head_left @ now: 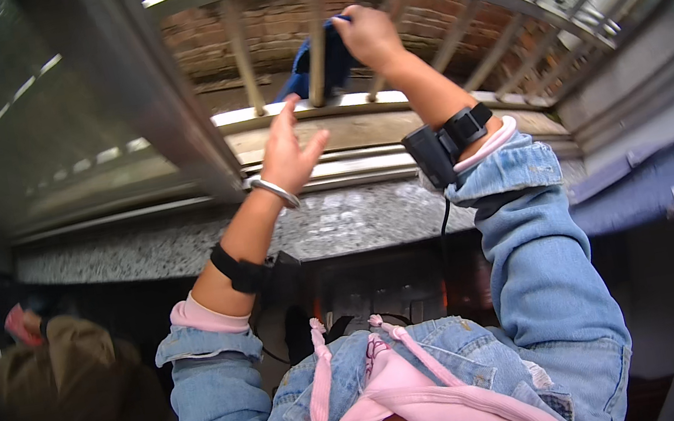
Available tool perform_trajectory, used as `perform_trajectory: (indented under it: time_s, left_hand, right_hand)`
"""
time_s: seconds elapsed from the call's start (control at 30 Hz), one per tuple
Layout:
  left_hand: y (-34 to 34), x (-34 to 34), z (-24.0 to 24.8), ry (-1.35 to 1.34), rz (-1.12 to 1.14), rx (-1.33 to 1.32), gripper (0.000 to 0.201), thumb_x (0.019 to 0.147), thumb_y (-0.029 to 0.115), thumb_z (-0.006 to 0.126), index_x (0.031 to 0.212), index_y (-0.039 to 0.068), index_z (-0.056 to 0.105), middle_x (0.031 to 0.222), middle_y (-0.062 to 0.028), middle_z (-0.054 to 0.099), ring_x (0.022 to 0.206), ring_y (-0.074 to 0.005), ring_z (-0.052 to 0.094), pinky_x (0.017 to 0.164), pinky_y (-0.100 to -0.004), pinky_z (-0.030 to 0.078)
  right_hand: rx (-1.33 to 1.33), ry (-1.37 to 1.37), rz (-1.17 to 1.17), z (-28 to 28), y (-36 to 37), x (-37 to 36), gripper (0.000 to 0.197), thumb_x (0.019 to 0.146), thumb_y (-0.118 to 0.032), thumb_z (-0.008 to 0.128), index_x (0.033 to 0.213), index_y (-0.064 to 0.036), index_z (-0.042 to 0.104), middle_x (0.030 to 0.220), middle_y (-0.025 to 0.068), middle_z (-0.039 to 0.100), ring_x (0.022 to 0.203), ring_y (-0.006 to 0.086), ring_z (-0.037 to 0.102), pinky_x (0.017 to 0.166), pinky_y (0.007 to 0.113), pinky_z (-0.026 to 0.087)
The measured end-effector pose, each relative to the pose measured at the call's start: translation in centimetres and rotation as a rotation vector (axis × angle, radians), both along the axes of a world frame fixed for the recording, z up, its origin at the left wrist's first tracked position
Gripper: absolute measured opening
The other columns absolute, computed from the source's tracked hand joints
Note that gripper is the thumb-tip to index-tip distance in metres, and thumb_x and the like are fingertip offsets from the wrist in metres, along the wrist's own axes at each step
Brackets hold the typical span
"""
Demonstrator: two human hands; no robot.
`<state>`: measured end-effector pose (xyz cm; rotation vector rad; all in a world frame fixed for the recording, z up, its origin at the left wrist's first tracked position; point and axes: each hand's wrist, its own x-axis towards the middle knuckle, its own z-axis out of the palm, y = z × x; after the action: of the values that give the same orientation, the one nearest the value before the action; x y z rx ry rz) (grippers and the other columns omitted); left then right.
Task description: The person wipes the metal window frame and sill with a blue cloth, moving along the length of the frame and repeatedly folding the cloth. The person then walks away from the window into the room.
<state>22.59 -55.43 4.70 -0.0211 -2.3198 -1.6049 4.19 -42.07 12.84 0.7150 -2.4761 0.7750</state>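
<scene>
My right hand (369,36) is closed around the top corner of a dark blue cloth (339,60) at the metal window bars (317,46). The cloth hangs down behind one upright bar, its lower part brighter blue near the bottom rail. Just left of and below it, my left hand (289,149) is open, thumb apart and fingers pointing toward the rail. Those fingertips are close to the cloth's lower edge; whether they touch it I cannot tell. A silver bangle (275,192) circles my left wrist, and a black strapped device (449,140) sits on my right wrist.
A glass window pane in a metal frame (150,90) stands at the left. Below the bars runs a speckled stone sill (338,219). Brick wall (271,18) shows outside. A purple-blue flowered fabric (658,177) is at right; a person in brown (65,386) is at lower left.
</scene>
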Motion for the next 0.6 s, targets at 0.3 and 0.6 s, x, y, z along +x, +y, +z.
perform_trajectory:
  time_s: [0.3, 0.6]
  left_hand:
    - [9.0, -8.4, -1.1, 0.335, 0.056, -0.397, 0.091, 0.060, 0.029, 0.085, 0.132, 0.000, 0.037, 0.119, -0.0206, 0.052, 0.111, -0.0374, 0.049, 0.095, -0.0439, 0.041]
    - [18.7, -13.4, -0.4, 0.163, -0.158, -0.206, 0.041, 0.068, 0.016, 0.070, 0.100, -0.001, 0.051, 0.086, -0.0223, 0.063, 0.081, -0.0341, 0.063, 0.078, -0.0372, 0.049]
  right_hand:
    - [-0.804, -0.123, 0.524, 5.2, 11.8, 10.5, 0.015, 0.092, -0.018, 0.057, 0.090, -0.0038, 0.061, 0.079, 0.0065, 0.060, 0.073, 0.0187, 0.058, 0.068, 0.028, 0.047]
    - [-1.312, -1.091, -0.127, -3.7, 34.5, 4.5, 0.035, 0.095, -0.026, 0.056, 0.113, 0.0035, 0.054, 0.110, 0.0147, 0.061, 0.094, 0.0228, 0.063, 0.082, 0.037, 0.052]
